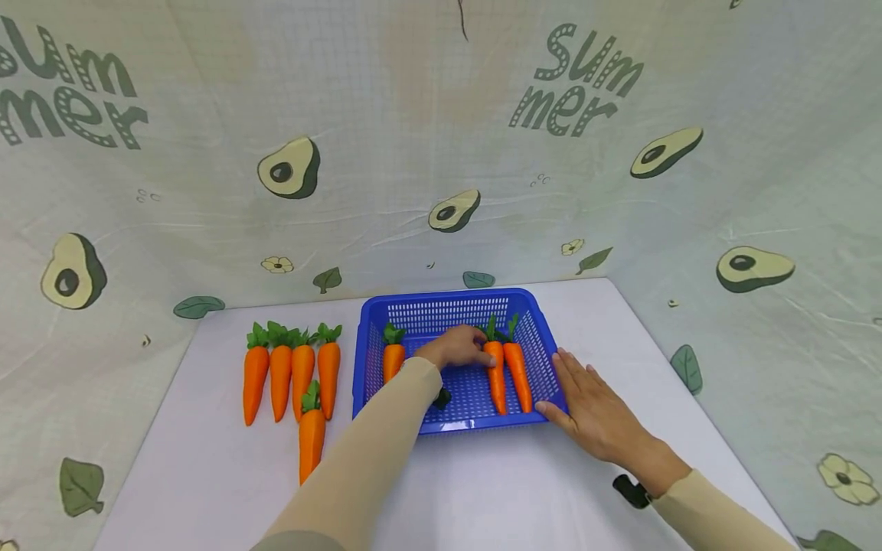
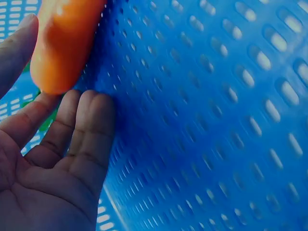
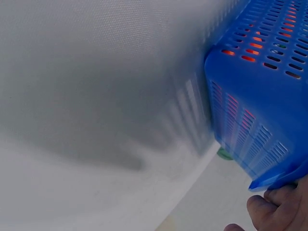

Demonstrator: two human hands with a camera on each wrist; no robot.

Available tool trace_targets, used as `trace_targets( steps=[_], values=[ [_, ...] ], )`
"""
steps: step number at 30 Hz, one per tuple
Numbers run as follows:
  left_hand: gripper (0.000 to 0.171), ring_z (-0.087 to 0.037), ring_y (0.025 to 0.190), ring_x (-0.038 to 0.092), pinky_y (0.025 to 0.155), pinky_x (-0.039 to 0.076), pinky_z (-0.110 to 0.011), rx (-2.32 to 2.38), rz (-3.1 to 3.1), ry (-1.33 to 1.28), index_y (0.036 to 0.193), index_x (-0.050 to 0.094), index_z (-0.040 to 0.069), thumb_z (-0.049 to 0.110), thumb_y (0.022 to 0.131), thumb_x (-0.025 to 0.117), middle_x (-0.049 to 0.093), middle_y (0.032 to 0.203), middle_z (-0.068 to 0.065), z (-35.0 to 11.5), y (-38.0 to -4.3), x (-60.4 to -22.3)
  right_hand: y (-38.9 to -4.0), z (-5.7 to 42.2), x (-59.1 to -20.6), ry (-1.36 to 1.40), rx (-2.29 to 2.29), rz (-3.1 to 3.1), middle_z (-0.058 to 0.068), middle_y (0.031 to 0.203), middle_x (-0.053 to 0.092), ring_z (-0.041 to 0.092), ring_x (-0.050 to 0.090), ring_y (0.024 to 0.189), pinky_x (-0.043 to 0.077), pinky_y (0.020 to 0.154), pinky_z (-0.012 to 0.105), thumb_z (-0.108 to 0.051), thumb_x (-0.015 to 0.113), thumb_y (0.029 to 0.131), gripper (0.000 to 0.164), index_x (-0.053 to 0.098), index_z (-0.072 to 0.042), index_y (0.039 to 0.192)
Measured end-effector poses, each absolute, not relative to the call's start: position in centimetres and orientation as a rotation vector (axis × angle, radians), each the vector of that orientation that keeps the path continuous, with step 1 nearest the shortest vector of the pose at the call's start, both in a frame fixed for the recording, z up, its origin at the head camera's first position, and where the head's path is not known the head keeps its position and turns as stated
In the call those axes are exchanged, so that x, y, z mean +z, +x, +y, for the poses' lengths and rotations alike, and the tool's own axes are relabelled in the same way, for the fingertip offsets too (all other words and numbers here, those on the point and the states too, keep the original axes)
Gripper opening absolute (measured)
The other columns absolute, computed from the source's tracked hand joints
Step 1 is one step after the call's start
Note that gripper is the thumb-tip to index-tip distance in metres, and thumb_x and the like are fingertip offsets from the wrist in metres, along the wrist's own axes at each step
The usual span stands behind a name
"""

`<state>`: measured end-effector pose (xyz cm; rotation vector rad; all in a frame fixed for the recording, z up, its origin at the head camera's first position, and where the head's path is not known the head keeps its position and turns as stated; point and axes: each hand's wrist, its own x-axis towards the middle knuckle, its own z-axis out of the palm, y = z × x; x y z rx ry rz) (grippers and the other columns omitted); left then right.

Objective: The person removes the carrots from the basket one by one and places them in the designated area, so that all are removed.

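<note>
Basket (image 1: pixel 475 424) contains at least 3 carrots. The left hand (image 1: pixel 451 348) reaches inside, thumb and index finger against the upper end of the inner carrot (image 1: pixel 496 383), which lies in the right half beside the outer carrot (image 1: pixel 519 379). Whether these fingers pinch or merely touch cannot be told. The right hand (image 1: pixel 596 409) rests along the basket's right side, fingers extended, thumb spread at the near corner.

Possible faults:
1. Carrots crossing: a sideways push could roll the inner carrot onto its neighbour, owing to the rounded bodies.
2. Basket shift: uneven pressure from the right hand could slide it across the table (image 1: pixel 468 490) toward the 5 loose carrots (image 1: pixel 256 375).
3. Snagging: a low left sleeve (image 1: pixel 372 451) could disturb the left carrot (image 1: pixel 393 360).

Materials: basket, apparently moulded plastic, blue, slotted walls, flanged rim; carrots, smooth, glossy, tapered, leafy green tops; table, plain white; sleeve, matt beige fabric.
</note>
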<state>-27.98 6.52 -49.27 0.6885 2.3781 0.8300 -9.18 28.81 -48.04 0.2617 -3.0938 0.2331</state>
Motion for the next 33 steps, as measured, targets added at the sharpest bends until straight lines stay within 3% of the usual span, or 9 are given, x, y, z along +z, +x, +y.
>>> trace_targets(
  steps=[4, 9, 17, 25, 33],
  values=[
    [0.071, -0.02, 0.111, 0.057, 0.106, 0.045, -0.04, 0.838, 2.369, 0.684, 0.14, 0.052, 0.012, 0.043, 0.082, 0.077, 0.061, 0.129, -0.004, 6.9, -27.6, -49.2, -9.2, 28.7, -48.0, 0.259, 0.225, -3.094, 0.015, 0.163, 0.014, 0.035, 0.017, 0.15, 0.02, 0.119, 0.058, -0.068, 0.038, 0.094, 0.092, 0.013, -0.005, 0.156],
    [0.073, -0.018, 0.104, 0.057, 0.102, 0.047, -0.039, 0.88, 2.349, 0.678, 0.143, 0.043, 0.013, 0.034, 0.083, 0.078, 0.061, 0.122, -0.003, 7.3, -27.2, -49.1, -9.2, 28.5, -48.0, 0.257, 0.226, -3.1, 0.015, 0.163, 0.015, 0.036, 0.018, 0.149, 0.021, 0.118, 0.058, -0.068, 0.04, 0.093, 0.093, 0.013, -0.005, 0.156],
    [0.06, -0.018, 0.1, 0.059, 0.097, 0.051, -0.036, 0.987, 2.275, 0.707, 0.137, 0.045, 0.015, 0.021, 0.086, 0.076, 0.061, 0.118, -0.004, 7.2, -27.1, -48.2, -9.4, 28.4, -48.1, 0.258, 0.235, -3.104, 0.016, 0.163, 0.015, 0.036, 0.017, 0.149, 0.02, 0.118, 0.059, -0.068, 0.04, 0.093, 0.093, 0.013, -0.005, 0.156],
    [0.067, -0.022, 0.111, 0.062, 0.093, 0.055, -0.036, 1.124, 2.205, 0.705, 0.145, 0.042, 0.019, 0.016, 0.086, 0.075, 0.059, 0.132, -0.008, 6.6, -27.3, -47.6, -9.4, 28.4, -48.0, 0.25, 0.261, -3.11, 0.016, 0.163, 0.014, 0.037, 0.017, 0.149, 0.019, 0.118, 0.059, -0.068, 0.039, 0.094, 0.093, 0.012, -0.005, 0.156],
    [0.062, -0.021, 0.107, 0.062, 0.086, 0.057, -0.033, 1.232, 2.175, 0.689, 0.141, 0.048, 0.024, 0.018, 0.086, 0.076, 0.056, 0.134, -0.009, 5.7, -27.5, -47.0, -9.1, 28.6, -47.9, 0.249, 0.252, -3.119, 0.018, 0.163, 0.014, 0.038, 0.017, 0.149, 0.02, 0.117, 0.06, -0.066, 0.039, 0.095, 0.092, 0.011, -0.004, 0.156]
  ],
)
